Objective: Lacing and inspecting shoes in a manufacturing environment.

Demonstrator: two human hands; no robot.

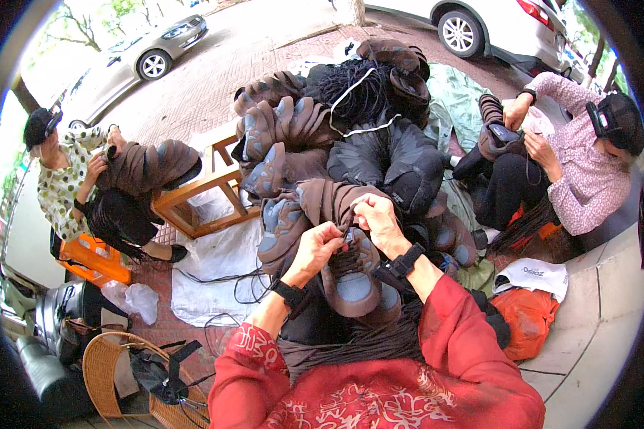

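Note:
On my lap rests a brown shoe upper with a grey-blue toe (353, 286), its dark laces (349, 259) crossing over the tongue. My left hand (316, 250) is closed in a pinch at the left side of the lacing. Higher up, by the shoe's opening, my right hand (378, 223) pinches too. A dark shoelace runs between the fingers of both hands; its ends are hidden. More brown uppers (329, 200) are stacked just beyond the hands. A bundle of long dark laces (350, 350) lies across my lap.
A big heap of brown and black uppers (286, 121) rises ahead, beside a wooden stool (193, 218). Two people sit working on uppers, a person in a dotted top (61, 207) at left and another in a patterned blouse (587, 179) at right. An orange bag (526, 325) sits right.

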